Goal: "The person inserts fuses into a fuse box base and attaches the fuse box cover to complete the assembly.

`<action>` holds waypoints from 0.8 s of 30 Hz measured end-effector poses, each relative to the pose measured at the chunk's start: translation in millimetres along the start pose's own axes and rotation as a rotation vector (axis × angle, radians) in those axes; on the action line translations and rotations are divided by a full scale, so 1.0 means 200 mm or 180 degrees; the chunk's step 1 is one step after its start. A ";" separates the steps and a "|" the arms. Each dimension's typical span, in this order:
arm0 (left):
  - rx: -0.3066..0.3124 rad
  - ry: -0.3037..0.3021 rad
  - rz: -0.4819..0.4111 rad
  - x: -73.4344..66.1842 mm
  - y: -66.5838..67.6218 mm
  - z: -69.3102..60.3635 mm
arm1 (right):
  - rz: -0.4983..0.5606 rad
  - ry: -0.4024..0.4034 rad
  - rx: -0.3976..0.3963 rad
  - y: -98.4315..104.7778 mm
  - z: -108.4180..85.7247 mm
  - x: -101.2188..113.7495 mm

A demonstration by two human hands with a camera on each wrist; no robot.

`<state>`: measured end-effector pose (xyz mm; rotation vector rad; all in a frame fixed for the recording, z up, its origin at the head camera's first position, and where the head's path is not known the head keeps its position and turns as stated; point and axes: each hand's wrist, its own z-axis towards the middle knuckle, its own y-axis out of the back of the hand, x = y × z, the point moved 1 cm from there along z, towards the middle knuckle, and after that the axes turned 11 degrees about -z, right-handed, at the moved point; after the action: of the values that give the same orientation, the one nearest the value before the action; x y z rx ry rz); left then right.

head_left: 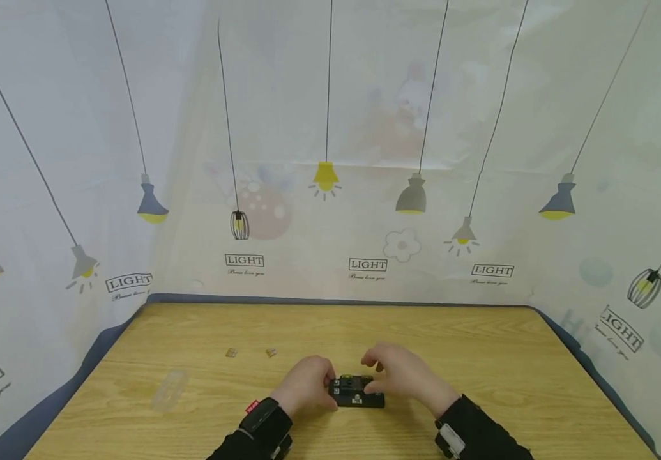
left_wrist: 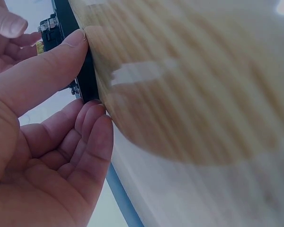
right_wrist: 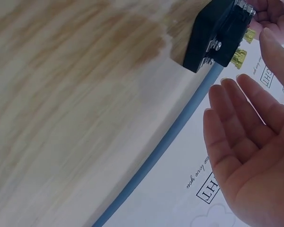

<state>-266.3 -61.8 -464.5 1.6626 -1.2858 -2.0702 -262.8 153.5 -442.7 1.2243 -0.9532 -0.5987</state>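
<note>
Black device (head_left: pixel 357 401), right hand (head_left: pixel 403 372) overlapping, details blurred

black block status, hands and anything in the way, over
Left hand pinching black block by one end. Right hand close by, holding nothing. Two small pieces lie apart, not in the way.

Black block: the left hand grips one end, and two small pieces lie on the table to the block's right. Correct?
No: the two small pieces lie on the table to the left of the black block, as the head view shows. The left hand does grip one end.
</note>
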 end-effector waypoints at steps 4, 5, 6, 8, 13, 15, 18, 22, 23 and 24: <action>0.0017 -0.0034 0.0016 0.00 0.00 0.00 | -0.0034 0.0034 0.0027 0.00 -0.03 -0.02; 0.0024 -0.0048 0.0022 0.00 0.00 0.00 | -0.0038 0.0043 0.0033 0.00 -0.04 -0.03; 0.0032 -0.0058 0.0026 0.00 0.00 0.00 | -0.0046 0.0051 0.0043 0.00 -0.04 -0.03; 0.0049 -0.0075 0.0028 0.00 0.00 0.00 | -0.0043 0.0035 0.0085 0.00 -0.06 -0.04; 0.0054 -0.0089 0.0044 -0.01 0.01 0.00 | -0.0105 -0.0016 0.0169 0.00 -0.09 -0.05; 0.0053 -0.0090 0.0048 -0.01 0.01 -0.01 | -0.0146 -0.0023 0.0194 -0.01 -0.09 -0.05; 0.0048 -0.0088 0.0047 -0.01 0.01 -0.01 | -0.0199 -0.0016 0.0209 -0.01 -0.09 -0.05; 0.0052 -0.0086 0.0037 -0.01 0.01 -0.01 | -0.0289 0.0039 0.0199 -0.02 -0.09 -0.05; 0.0052 -0.0086 0.0034 -0.01 0.01 -0.01 | -0.0308 0.0055 0.0195 -0.03 -0.09 -0.06; 0.0054 -0.0084 0.0031 -0.01 0.01 -0.01 | -0.0326 0.0072 0.0184 -0.03 -0.09 -0.06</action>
<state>-263.8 -62.5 -461.2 1.6380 -1.3205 -2.0881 -252.6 171.0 -452.2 1.3349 -0.8981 -0.6405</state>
